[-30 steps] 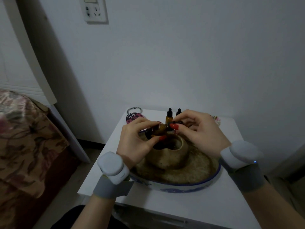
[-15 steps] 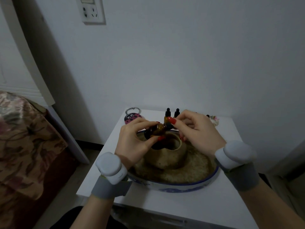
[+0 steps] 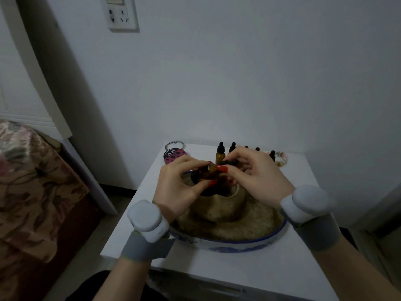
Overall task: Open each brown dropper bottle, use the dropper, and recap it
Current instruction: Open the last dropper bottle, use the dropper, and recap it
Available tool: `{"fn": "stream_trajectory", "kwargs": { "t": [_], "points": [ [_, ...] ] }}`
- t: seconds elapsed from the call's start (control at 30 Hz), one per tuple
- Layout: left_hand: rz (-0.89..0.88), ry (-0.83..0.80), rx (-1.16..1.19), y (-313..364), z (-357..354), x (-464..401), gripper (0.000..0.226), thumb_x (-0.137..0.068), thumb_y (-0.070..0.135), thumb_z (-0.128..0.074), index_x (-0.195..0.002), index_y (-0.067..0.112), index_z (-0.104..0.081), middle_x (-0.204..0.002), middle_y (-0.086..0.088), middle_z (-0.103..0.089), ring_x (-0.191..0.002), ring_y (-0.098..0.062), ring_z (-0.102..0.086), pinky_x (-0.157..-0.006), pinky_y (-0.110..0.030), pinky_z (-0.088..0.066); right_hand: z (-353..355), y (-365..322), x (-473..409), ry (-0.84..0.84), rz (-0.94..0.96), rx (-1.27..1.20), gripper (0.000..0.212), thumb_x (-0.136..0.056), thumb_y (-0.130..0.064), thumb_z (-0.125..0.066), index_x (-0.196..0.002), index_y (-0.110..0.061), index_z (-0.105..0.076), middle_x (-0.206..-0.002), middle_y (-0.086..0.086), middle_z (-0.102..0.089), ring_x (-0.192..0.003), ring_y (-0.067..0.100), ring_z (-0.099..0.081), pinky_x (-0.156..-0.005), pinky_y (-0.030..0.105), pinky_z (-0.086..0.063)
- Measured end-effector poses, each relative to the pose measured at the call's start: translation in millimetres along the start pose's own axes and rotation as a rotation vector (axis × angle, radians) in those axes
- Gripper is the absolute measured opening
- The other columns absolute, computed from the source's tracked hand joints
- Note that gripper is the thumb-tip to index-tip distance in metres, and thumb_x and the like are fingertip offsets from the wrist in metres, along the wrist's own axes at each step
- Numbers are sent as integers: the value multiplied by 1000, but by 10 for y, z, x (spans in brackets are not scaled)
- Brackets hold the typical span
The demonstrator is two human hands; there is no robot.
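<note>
A: State the layout, largest item first.

B: A white table (image 3: 249,270) carries a blue-rimmed bowl (image 3: 230,243) with a brown pot (image 3: 219,208) at its centre. Behind the bowl stands a row of capped bottles (image 3: 220,153); five black tops are countable, the rest hidden by the hands. A ladybird tag (image 3: 173,156) lies at the far left corner.

A: Where is the bottle in hand relative to the grip?

B: The brown bottle (image 3: 209,171) is tilted on its side above the pot. The left hand (image 3: 180,185) pinches its body between thumb and fingertips. The right hand (image 3: 258,177) pinches the black dropper cap (image 3: 230,162), which sits just beside the bottle neck; contact between cap and neck cannot be determined.

A: Differences from one second ago?

B: Both hands keep the same grips. The cap now shows slightly further right of the neck.
</note>
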State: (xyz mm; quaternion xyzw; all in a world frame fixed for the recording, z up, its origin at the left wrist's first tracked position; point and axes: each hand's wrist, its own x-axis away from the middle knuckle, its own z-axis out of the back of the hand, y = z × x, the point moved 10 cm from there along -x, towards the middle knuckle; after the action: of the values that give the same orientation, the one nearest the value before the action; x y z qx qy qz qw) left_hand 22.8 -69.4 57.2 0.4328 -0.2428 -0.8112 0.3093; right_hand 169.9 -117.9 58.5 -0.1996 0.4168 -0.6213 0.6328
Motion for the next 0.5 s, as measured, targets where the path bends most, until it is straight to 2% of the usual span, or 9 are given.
{"fn": "stream_trajectory", "kwargs": {
  "t": [0.1, 0.2, 0.3, 0.4, 0.43, 0.5],
  "points": [
    [-4, -18, 2, 17, -34, 3, 34, -71, 19, -83, -105, 21, -74, -95, 7, -69, -90, -4, -62, -82, -13, -49, 29, -8, 10, 33, -13, 75, 26, -90, -40, -56, -90, -16, -66, -78, -1, -67, -67, 13, -65, -67, 33, -57],
    [5, -28, 11, 20, -51, 1, 34, -71, 20, -83, -104, 21, -74, -95, 6, -69, -91, -5, -62, -83, -17, -51, 37, -12, 7, 48, -16, 116, 43, -87, -53, -48, -74, -14, -63, -63, 2, -61, -54, 11, -55, -55, 25, -46],
    [6, -35, 7, 26, -55, -2, 34, -71, 19, -83, -104, 19, -75, -95, 5, -69, -91, -4, -61, -83, -17, -51, 25, -11, 15, 40, -28, 122, 58, -83, -64, -37, -66, -14, -61, -58, 1, -59, -50, 6, -50, -56, 20, -41],
    [6, -28, 2, 23, -38, -6, 34, -71, 19, -83, -104, 18, -75, -94, 5, -69, -90, -5, -61, -83, -15, -49, 30, -10, 19, 30, -44, 112, 62, -79, -69, -33, -69, -14, -61, -60, 4, -60, -54, 14, -56, -60, 30, -49],
    [7, -25, 1, 19, -32, -7, 33, -72, 19, -83, -104, 19, -74, -95, 5, -69, -90, -5, -62, -83, -13, -48, 39, -8, 18, 29, -50, 94, 62, -79, -69, -35, -75, -13, -62, -63, 6, -62, -58, 18, -59, -63, 34, -51],
    [3, -15, -5, 14, -13, -7, 33, -72, 18, -82, -104, 20, -74, -95, 6, -69, -90, -6, -62, -83, -9, -46, 43, 7, 15, 21, -61, 31, 48, -83, -59, -47, -94, -15, -63, -76, 5, -66, -66, 17, -65, -67, 35, -57]
  ]
}}
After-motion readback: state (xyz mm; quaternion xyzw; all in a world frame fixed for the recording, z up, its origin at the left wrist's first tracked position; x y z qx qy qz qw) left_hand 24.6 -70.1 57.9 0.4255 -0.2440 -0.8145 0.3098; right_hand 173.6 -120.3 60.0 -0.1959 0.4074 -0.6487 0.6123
